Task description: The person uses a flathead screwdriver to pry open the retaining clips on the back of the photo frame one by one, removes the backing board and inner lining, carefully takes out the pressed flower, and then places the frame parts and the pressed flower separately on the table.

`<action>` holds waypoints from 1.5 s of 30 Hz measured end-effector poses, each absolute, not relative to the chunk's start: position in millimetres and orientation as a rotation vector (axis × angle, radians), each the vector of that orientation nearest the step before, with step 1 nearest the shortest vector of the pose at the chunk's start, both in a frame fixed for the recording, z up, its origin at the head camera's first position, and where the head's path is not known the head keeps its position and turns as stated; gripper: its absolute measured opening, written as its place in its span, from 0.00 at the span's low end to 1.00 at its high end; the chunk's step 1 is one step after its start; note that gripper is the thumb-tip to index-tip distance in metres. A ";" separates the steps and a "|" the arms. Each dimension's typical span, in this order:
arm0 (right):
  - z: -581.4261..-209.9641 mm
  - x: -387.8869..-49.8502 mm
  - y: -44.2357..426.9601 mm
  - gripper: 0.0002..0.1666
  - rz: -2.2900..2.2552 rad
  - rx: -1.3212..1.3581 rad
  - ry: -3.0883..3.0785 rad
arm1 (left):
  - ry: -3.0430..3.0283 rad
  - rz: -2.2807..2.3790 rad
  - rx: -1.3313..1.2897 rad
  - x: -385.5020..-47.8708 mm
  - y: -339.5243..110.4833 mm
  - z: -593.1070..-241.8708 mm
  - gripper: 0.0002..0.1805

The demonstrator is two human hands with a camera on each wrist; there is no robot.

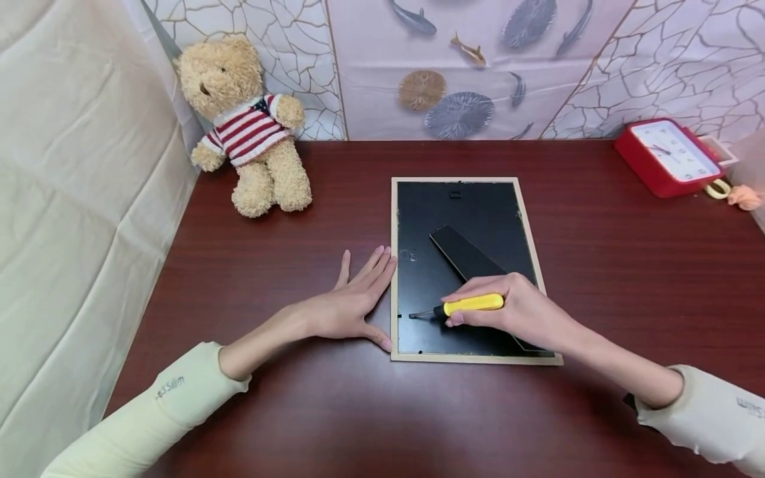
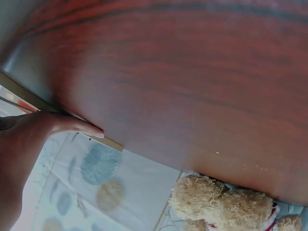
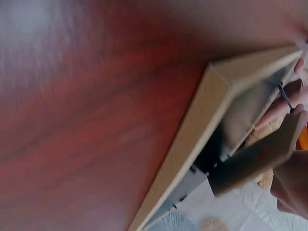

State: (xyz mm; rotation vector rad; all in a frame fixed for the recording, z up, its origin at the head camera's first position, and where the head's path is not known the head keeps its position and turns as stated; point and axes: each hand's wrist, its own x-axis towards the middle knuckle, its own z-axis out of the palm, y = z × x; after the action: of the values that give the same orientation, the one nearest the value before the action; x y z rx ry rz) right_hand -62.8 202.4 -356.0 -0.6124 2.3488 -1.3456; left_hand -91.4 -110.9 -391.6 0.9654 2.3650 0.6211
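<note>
A picture frame (image 1: 394,212) with a light wooden rim lies face down, its black back board (image 1: 478,206) upward. On the board a black stand leg (image 1: 466,255) slants toward the lower right, partly behind my right hand. My right hand (image 1: 520,302) grips a yellow-handled screwdriver (image 1: 475,304), its tip near a small dark tab at the frame's left inner edge. My left hand (image 1: 352,302) lies with spread, straight fingers on the table, fingertips and thumb touching the frame's left rim. The right wrist view shows the stand leg (image 3: 255,159) raised off the board.
A teddy bear (image 1: 251,133) in a striped sweater sits at the back left of the dark red table (image 1: 287,411). At the back right stands a red alarm clock (image 1: 669,156), with a small orange item (image 1: 744,197) beside it. Patterned cloth hangs behind.
</note>
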 end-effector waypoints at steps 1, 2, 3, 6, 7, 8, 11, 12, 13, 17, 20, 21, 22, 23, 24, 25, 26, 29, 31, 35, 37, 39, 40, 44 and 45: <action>-357.9 -61.6 201.5 0.16 -1.353 -0.611 2.346 | 2.377 0.612 0.972 -90.6 -110.4 -391.2 0.76; -359.6 -60.7 200.3 0.16 -1.357 -0.615 2.349 | 2.388 0.606 0.975 -90.0 -110.2 -392.0 0.76; -361.1 -59.9 199.2 0.16 -1.362 -0.614 2.351 | 2.401 0.599 0.980 -89.3 -110.1 -393.0 0.76; -364.1 -57.9 195.9 0.16 -1.372 -0.625 2.367 | 2.429 0.600 0.995 -87.4 -110.4 -396.6 0.76; -365.0 -57.3 195.1 0.15 -1.378 -0.626 2.367 | 2.435 0.606 1.001 -86.9 -110.6 -398.0 0.76; -366.0 -56.9 194.5 0.15 -1.389 -0.622 2.359 | 2.440 0.610 1.007 -86.5 -110.7 -399.3 0.76; -368.9 -54.7 193.2 0.14 -1.449 -0.591 2.308 | 2.450 0.623 1.026 -85.7 -111.1 -401.9 0.76; -370.0 -53.8 193.0 0.14 -1.473 -0.571 2.290 | 2.453 0.623 1.031 -85.6 -111.1 -402.5 0.76; -371.1 -53.0 192.8 0.14 -1.499 -0.551 2.271 | 2.455 0.623 1.035 -85.6 -111.0 -402.9 0.76; -374.8 -50.6 191.0 0.15 -1.563 -0.500 2.235 | 2.468 0.607 1.044 -85.7 -110.8 -403.3 0.76; -375.3 -51.6 188.5 0.15 -1.544 -0.491 2.275 | 2.475 0.592 1.044 -85.6 -110.3 -402.8 0.76; -374.7 -52.2 187.3 0.15 -1.534 -0.492 2.290 | 2.476 0.591 1.043 -85.5 -110.1 -402.7 0.76; -373.8 -52.9 186.3 0.15 -1.524 -0.486 2.299 | 2.476 0.593 1.040 -85.3 -109.9 -402.6 0.76; -372.6 -53.7 185.2 0.16 -1.515 -0.482 2.305 | 2.476 0.595 1.037 -85.1 -109.8 -402.4 0.76; -371.5 -54.5 184.1 0.16 -1.511 -0.474 2.296 | 2.476 0.601 1.035 -84.9 -109.6 -402.5 0.76; -370.1 -55.2 183.1 0.17 -1.509 -0.465 2.288 | 2.476 0.608 1.033 -84.7 -109.5 -402.6 0.76; -368.7 -55.8 182.4 0.17 -1.517 -0.451 2.264 | 2.475 0.614 1.033 -84.4 -109.4 -402.9 0.75; -365.5 -57.2 180.2 0.17 -1.518 -0.414 2.238 | 2.480 0.633 1.034 -84.1 -108.5 -404.7 0.75; -364.4 -57.6 178.6 0.17 -1.510 -0.409 2.239 | 2.487 0.640 1.034 -83.6 -107.9 -405.5 0.75; -362.0 -56.8 172.7 0.15 -1.494 -0.478 2.286 | 2.505 0.634 1.034 -83.0 -106.8 -407.4 0.74; -359.5 -56.3 168.2 0.13 -1.452 -0.592 2.362 | 2.512 0.629 1.036 -82.6 -106.5 -407.5 0.74; -355.5 -55.7 162.7 0.11 -1.400 -0.734 2.433 | 2.518 0.622 1.037 -82.6 -106.4 -407.6 0.74; -353.2 -55.7 159.8 0.10 -1.371 -0.803 2.461 | 2.519 0.624 1.037 -82.4 -106.4 -407.3 0.74; -341.7 -57.9 149.3 0.07 -1.255 -0.970 2.509 | 2.528 0.619 1.045 -81.8 -106.7 -406.3 0.74; -339.2 -59.0 147.1 0.07 -1.228 -0.986 2.514 | 2.530 0.620 1.049 -81.8 -106.7 -406.1 0.74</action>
State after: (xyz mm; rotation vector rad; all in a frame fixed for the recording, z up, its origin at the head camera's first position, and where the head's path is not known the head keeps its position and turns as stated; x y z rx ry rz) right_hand -59.0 147.1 -339.2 -0.9862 2.5142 -1.2277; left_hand -81.8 -106.7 -406.1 1.0487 2.5301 0.6198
